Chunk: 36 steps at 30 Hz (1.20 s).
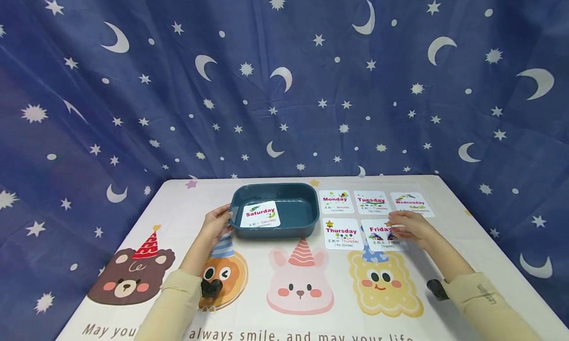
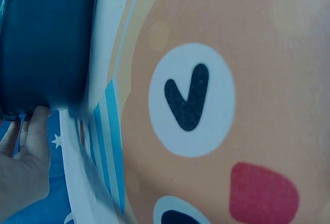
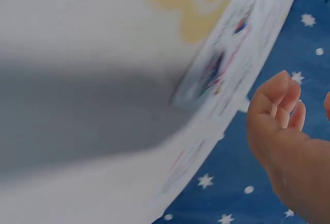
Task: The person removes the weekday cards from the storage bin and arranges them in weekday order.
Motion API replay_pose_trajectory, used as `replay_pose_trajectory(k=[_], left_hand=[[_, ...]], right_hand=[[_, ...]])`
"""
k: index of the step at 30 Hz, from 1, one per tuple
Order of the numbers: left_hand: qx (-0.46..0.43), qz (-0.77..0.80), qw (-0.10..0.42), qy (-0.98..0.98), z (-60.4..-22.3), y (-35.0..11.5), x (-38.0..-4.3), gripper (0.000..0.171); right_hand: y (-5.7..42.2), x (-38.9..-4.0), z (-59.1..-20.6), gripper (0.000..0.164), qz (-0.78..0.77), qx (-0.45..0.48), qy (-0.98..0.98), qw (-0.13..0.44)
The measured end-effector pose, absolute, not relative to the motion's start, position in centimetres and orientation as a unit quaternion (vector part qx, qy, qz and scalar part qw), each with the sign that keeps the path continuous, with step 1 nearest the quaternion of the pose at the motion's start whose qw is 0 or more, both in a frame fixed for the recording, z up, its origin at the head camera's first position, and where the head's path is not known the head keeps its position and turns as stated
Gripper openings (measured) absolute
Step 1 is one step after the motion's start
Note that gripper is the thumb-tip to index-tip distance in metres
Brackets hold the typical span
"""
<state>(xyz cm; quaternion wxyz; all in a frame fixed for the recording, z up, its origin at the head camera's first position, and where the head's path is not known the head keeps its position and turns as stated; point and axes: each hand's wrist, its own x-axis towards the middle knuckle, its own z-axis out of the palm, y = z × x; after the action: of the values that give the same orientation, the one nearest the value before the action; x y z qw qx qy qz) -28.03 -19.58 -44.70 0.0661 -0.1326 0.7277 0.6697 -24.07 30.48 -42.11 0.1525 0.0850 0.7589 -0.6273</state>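
Left hand [image 1: 215, 225] is touching the left end of the dark tray [image 1: 297, 212]; can't tell if it's pinching the rim. Right hand [image 1: 413, 228] is hovering relaxed over the Friday card [image 1: 377, 236], fingers loosely bent, holding nothing, hiding part of it. Saturday card [image 1: 260, 214] is lying in the tray, left half. Monday card [image 1: 337, 202], Tuesday card [image 1: 371, 203] and Wednesday card [image 1: 411, 202] are sitting in the back row on the desk [image 1: 340, 296], right of the tray. Thursday card [image 1: 341, 234] is lying in front, beside Friday.
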Motion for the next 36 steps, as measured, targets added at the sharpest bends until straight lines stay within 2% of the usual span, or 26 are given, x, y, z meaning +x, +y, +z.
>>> replay_pose_trajectory(k=[4, 7, 17, 27, 32, 36], left_hand=[[-0.132, 0.667, 0.066, 0.730, -44.7, -19.6, -28.0, 0.045], [-0.134, 0.666, 0.066, 0.731, -44.8, -19.5, -28.0, 0.045], [-0.126, 0.672, 0.063, 0.727, -44.8, -19.6, -28.0, 0.045], [-0.128, 0.670, 0.062, 0.729, -44.8, -19.7, -27.9, 0.045], [-0.130, 0.670, 0.062, 0.729, -44.9, -19.7, -27.8, 0.046], [-0.129, 0.669, 0.059, 0.730, -44.8, -19.6, -27.9, 0.046]], right_hand=[[28.9, -24.1, -41.6, 0.035, -0.639, 0.070, 0.749, 0.158], [27.7, -24.3, -41.2, 0.041, -0.631, 0.061, 0.756, 0.160], [24.6, -24.8, -40.6, 0.044, -0.651, 0.023, 0.740, 0.170], [20.5, -25.0, -39.7, 0.023, -0.715, 0.023, 0.687, 0.128], [18.5, -25.6, -39.5, 0.022, -0.729, 0.030, 0.672, 0.127], [16.9, -26.1, -39.4, 0.029, -0.731, 0.029, 0.669, 0.134]])
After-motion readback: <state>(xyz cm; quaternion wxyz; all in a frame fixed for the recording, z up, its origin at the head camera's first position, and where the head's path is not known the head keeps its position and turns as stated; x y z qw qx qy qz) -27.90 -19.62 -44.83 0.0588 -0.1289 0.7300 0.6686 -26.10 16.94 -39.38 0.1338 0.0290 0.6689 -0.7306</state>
